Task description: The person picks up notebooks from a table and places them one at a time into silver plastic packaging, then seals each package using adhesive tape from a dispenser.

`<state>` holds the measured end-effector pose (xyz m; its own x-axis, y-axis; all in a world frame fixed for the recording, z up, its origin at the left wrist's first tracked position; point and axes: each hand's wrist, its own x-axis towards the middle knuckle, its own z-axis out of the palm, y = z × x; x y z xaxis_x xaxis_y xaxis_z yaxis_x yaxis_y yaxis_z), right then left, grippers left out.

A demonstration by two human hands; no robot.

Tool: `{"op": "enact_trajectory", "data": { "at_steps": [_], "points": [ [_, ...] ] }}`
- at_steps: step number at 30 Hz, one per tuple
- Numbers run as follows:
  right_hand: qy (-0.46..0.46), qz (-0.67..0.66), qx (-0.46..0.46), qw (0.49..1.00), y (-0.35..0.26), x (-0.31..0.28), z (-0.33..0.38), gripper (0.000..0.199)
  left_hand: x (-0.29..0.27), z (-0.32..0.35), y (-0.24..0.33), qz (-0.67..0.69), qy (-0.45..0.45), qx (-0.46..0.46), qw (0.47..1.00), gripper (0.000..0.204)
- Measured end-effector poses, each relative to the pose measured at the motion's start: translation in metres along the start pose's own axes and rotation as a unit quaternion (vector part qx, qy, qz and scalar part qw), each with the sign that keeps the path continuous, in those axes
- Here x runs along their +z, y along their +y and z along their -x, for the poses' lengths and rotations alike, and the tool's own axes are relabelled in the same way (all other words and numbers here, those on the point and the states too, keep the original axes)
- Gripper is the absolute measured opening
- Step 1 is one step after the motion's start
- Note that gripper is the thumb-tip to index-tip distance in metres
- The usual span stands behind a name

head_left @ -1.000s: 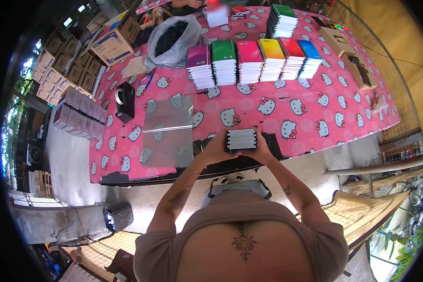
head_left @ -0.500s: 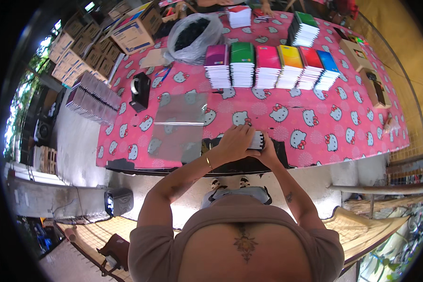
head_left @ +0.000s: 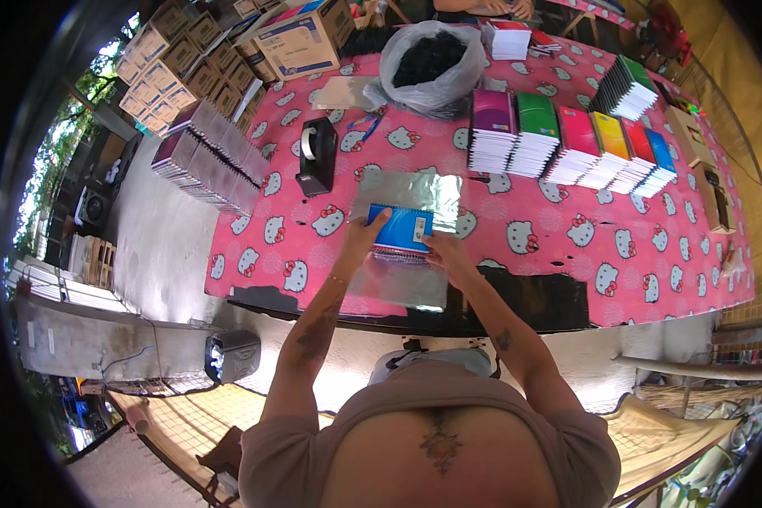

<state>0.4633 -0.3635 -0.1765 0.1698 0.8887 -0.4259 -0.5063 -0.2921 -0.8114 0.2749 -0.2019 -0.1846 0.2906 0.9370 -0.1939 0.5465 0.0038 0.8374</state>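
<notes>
A small stack of spiral notebooks with a blue cover on top lies flat over a clear plastic sheet near the table's front edge. My left hand grips its left end, thumb over the blue cover. At the right end my right hand holds the stack's lower corner, its fingers closed there. The lower covers of the stack show only as thin edges. The plastic sheet extends beyond the stack on all sides.
Behind stand several notebook stacks in different colours. A black tape dispenser, a blue pair of scissors and a plastic bag of black material lie farther back. Wrapped notebook stacks and cardboard boxes are at left.
Both hands have moved left with the notebooks, from beside the plastic sheet onto it. The stack, held edge-on before, now lies with its blue cover up. The view has shifted left.
</notes>
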Motion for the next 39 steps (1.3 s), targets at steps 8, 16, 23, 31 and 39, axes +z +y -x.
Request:
{"op": "enact_trajectory", "data": {
  "at_steps": [8, 16, 23, 31, 39],
  "points": [
    [0.05, 0.06, 0.01, 0.997, -0.026, -0.006, -0.005, 0.024, 0.012, 0.013, 0.02, -0.154, 0.046, 0.043, 0.986, 0.081],
    [0.096, 0.246, 0.023, 0.964, -0.032, 0.002, -0.012, 0.045, 0.005, -0.01, -0.018, 0.085, -0.009, 0.026, 0.996, 0.054],
    [0.121, 0.167, 0.009, 0.978, -0.016, -0.011, -0.012, 0.038, 0.004, -0.009, -0.028, 0.256, -0.04, -0.027, 0.965, 0.028],
    [-0.093, 0.545, -0.223, 0.803, 0.025, -0.02, 0.055, 0.015, -0.058, 0.064, -0.052, -0.116, -0.197, 0.402, 0.887, 0.013],
    [-0.01, 0.6, -0.274, 0.752, 0.032, -0.015, 0.044, 0.013, -0.068, 0.069, -0.037, -0.2, -0.192, 0.443, 0.853, 0.018]
  ]
}}
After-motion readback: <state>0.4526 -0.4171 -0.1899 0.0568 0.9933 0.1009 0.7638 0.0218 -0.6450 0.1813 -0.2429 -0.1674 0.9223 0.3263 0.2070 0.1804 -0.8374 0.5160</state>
